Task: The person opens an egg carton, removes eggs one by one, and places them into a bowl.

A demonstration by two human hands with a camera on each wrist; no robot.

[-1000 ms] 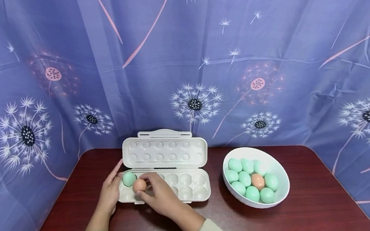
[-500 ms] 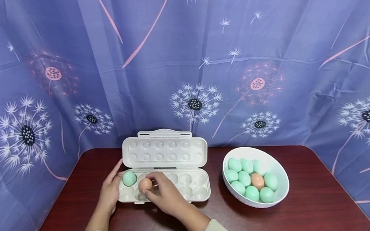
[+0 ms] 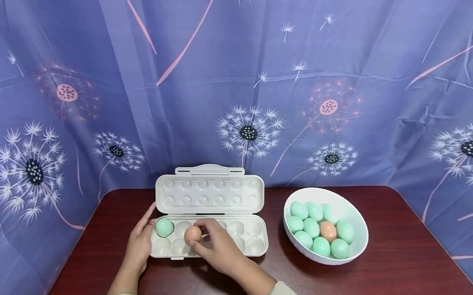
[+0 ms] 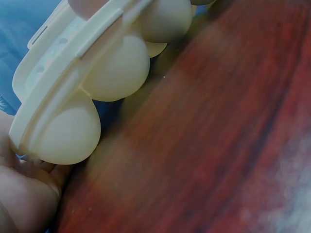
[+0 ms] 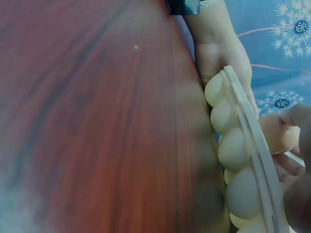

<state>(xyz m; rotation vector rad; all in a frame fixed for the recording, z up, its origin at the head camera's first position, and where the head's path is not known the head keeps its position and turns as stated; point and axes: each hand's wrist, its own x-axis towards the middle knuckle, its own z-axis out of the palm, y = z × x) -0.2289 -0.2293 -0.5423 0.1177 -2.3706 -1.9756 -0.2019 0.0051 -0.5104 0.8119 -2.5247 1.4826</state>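
Note:
A brown egg [image 3: 192, 234] is pinched in my right hand [image 3: 219, 248], over the base of an off-white plastic egg carton [image 3: 253, 228]. In the right wrist view the same egg [image 5: 276, 133] shows between thumb and fingers, above the carton's rim. The carton lies with its lid [image 3: 210, 196] swung back. One light green egg [image 3: 164, 227] sits in the back-left cup. My left hand [image 3: 139, 246] rests against the carton's left end with its fingers extended; some fingertips are hidden behind it. Part of this hand [image 4: 26, 194] appears beside the end cup in the left wrist view.
To the right of the carton stands a white bowl [image 3: 361, 240] with several light green eggs [image 3: 321, 247] and one brown egg [image 3: 328, 231] among them. The dark red wooden table [image 3: 391, 271] has a dandelion-patterned blue curtain [image 3: 196, 103] behind it and along its left side.
My right hand has moved a little to the right along the carton, with the brown egg still in its fingers. The left hand has stayed at the carton's left end.

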